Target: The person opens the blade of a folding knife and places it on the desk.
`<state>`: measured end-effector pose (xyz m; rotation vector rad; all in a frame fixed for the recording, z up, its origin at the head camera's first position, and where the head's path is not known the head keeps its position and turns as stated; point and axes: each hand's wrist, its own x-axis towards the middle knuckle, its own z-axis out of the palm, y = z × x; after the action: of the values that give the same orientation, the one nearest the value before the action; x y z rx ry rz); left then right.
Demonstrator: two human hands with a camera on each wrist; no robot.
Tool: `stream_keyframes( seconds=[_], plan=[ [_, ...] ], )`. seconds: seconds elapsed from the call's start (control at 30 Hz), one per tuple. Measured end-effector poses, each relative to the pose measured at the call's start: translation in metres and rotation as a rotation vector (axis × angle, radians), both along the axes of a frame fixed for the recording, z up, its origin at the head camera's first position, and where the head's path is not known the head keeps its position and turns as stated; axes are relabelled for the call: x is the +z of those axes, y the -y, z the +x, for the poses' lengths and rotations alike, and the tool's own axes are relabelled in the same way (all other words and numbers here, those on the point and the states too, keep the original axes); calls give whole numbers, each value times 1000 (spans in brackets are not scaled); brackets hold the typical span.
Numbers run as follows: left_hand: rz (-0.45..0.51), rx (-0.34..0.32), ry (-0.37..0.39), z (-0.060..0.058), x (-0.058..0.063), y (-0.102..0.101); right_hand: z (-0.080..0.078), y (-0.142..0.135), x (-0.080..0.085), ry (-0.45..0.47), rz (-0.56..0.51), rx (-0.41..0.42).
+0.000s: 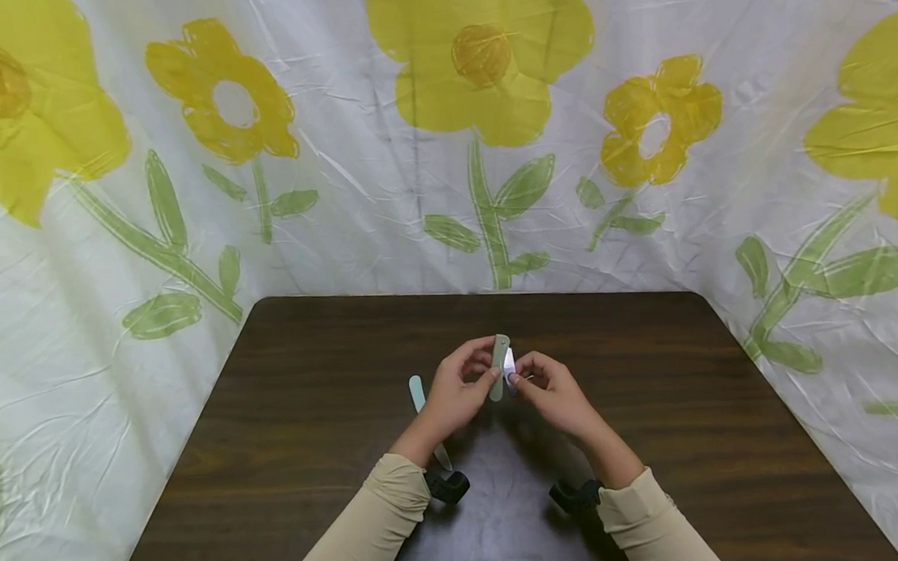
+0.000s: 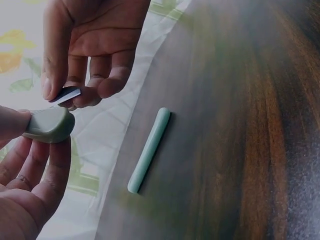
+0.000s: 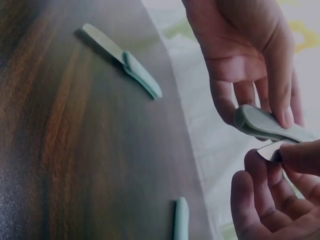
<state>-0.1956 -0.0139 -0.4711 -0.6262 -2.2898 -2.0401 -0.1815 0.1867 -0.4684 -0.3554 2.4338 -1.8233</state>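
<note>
Above the table, my left hand (image 1: 450, 394) holds the sage-green handle of a folding knife (image 1: 500, 361) between thumb and fingers. My right hand (image 1: 563, 396) pinches its shiny blade (image 3: 270, 150) between thumb and finger; the blade stands partly out of the handle at an angle. In the left wrist view, the handle's rounded end faces the table. A mint-green handle (image 1: 417, 392) lies on the table beside my left hand, partly covered by it. An unfolded knife (image 3: 142, 79) with a mint handle lies in the right wrist view, with another mint handle (image 3: 181, 222) lower down.
The dark wood-grain table (image 1: 332, 342) ends at a rounded far edge. Behind it and at both sides hangs a white curtain (image 1: 358, 218) printed with yellow flowers. A black wrist camera (image 1: 446, 486) sits on each wrist, beside beige sleeves (image 1: 383, 514).
</note>
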Motion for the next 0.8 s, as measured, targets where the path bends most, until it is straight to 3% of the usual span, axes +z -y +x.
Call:
stream_keyframes(
  seconds=[0.4, 0.63, 0.8],
  plan=[
    [-92, -39, -39, 1, 4, 14, 3, -9, 3, -21, 45, 3],
    [-229, -105, -156, 2, 9, 28, 3, -17, 3, -69, 122, 37],
    [-342, -158, -176, 3, 14, 38, 4, -24, 5, -107, 173, 91]
  ],
)
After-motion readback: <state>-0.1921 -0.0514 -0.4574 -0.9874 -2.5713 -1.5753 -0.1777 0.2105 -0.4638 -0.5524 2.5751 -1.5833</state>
